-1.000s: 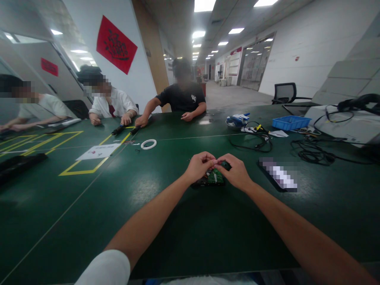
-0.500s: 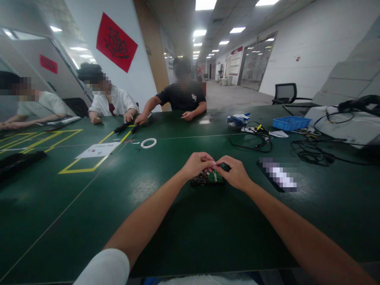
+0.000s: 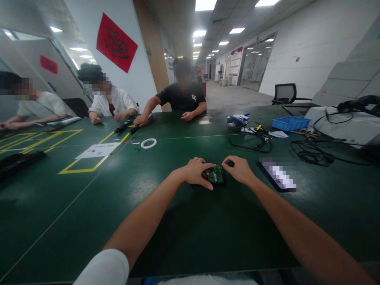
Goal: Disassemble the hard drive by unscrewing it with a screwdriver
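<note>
A hard drive (image 3: 216, 175) with a green circuit board facing up lies on the green table in front of me. My left hand (image 3: 195, 171) spans its left side, the index finger along the far edge and the thumb at the near edge, gripping it. Just off the drive's right side is my right hand (image 3: 240, 170), its fingers closed around a small dark tool (image 3: 229, 162), perhaps a screwdriver. The tool's tip is too small to make out.
Right of my hands lies a phone (image 3: 277, 175). Black cables (image 3: 314, 152), a blue tray (image 3: 291, 124) and a bowl (image 3: 236, 122) stand farther back. A white ring (image 3: 148, 143) and a paper sheet (image 3: 97, 150) lie to the left. Several people sit across the table.
My hands were together above the drive and have parted. The left has spread over the drive's left side; the right has drawn slightly rightward with the tool.
</note>
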### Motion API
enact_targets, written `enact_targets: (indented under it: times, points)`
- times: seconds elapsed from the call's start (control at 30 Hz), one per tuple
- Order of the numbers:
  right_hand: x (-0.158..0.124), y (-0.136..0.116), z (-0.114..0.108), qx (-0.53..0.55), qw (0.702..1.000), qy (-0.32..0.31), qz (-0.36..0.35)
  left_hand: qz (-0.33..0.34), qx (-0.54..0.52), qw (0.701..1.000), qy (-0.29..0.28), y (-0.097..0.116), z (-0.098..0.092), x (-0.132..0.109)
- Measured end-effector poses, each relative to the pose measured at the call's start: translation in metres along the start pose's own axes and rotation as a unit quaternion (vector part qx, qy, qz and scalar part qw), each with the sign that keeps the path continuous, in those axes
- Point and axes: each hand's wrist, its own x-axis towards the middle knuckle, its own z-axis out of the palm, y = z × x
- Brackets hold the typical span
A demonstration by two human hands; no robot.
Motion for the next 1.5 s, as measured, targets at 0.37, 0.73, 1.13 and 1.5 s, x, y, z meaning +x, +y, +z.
enact_targets:
  times: [0.37, 0.73, 1.13, 1.5]
  points:
    - [0.0007, 0.0048, 0.0024, -0.001, 0.999, -0.034, 0.013, 0.055, 0.041, 0.997, -0.039, -0.0034, 0.0032, 0.0048]
    - [0.0021, 0.0072, -0.0024, 0.028, 0.996, -0.077, 0.041, 0.099, -0.011, 0.993, -0.065, 0.0018, 0.0022, 0.0034]
    - [0.0003, 0.0046, -0.0042, 0.063, 0.993, -0.084, 0.063, 0.087, -0.033, 0.993, -0.066, 0.0006, 0.0033, 0.0032]
    - [-0.0013, 0.0044, 0.0035, 0.208, 0.959, -0.113, 0.157, 0.094, -0.03, 0.993, -0.061, 0.0015, 0.0036, 0.0027]
